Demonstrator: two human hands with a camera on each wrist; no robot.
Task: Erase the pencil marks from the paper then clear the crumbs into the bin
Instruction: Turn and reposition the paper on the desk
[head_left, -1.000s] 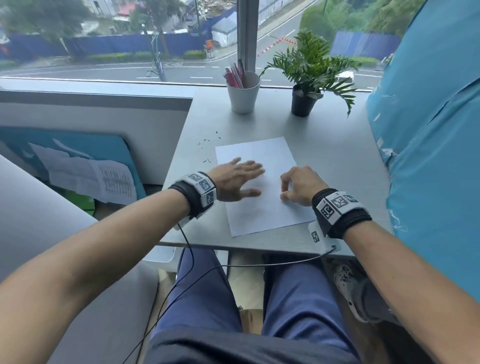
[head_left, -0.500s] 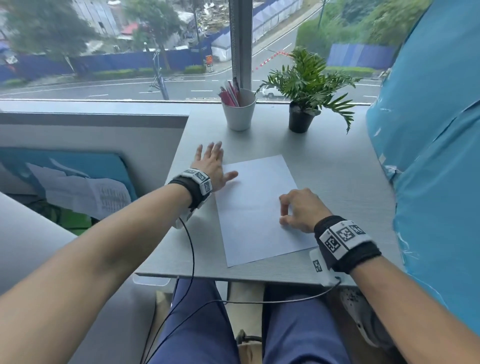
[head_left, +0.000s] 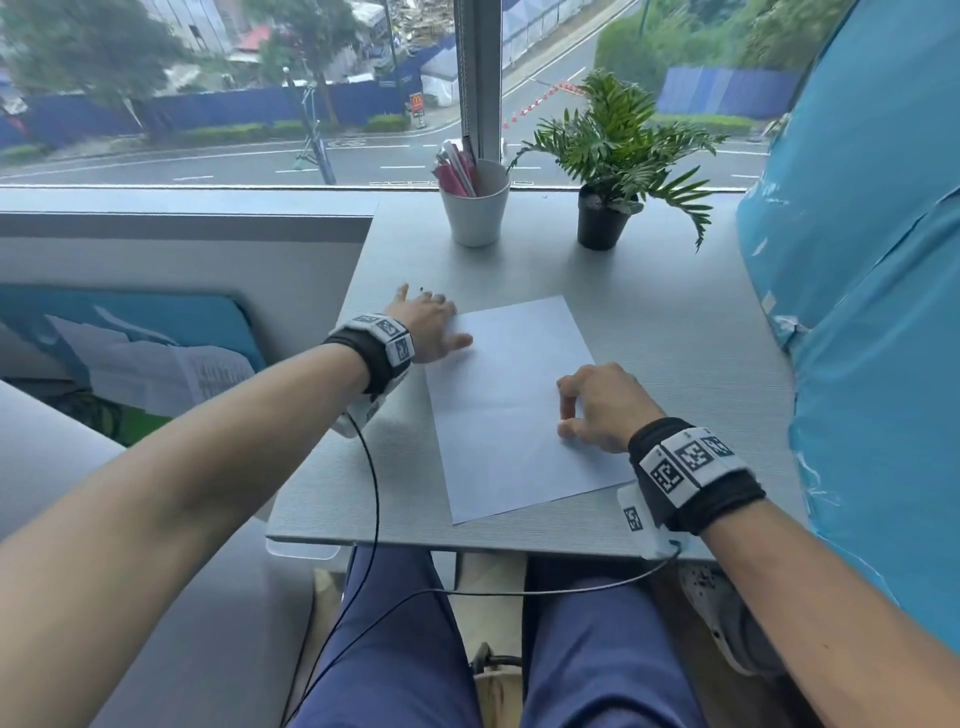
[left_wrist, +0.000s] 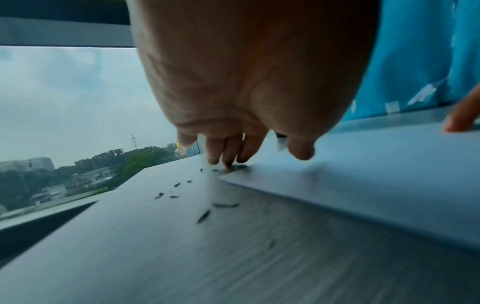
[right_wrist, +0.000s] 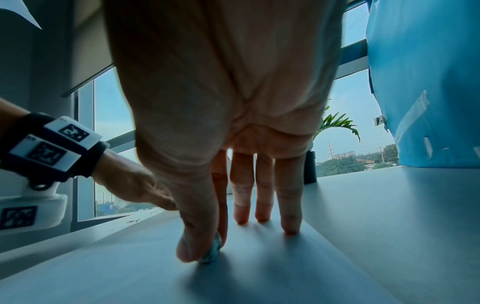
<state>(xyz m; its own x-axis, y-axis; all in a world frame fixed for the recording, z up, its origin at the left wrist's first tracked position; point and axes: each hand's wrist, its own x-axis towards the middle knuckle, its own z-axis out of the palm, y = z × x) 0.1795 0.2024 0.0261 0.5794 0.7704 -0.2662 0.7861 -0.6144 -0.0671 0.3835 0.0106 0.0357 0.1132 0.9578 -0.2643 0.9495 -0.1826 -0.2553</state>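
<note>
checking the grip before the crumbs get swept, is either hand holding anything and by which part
The right hand pinches a small eraser between thumb and forefinger, its tip on the paper. The left hand holds nothing.

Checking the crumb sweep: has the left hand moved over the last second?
Yes. The left hand went from on the paper to the table beside its left edge.

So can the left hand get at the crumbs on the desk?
Probably yes: the left hand is already beside the paper, fingertips among the crumbs on the bare desk; nothing blocks them.
</note>
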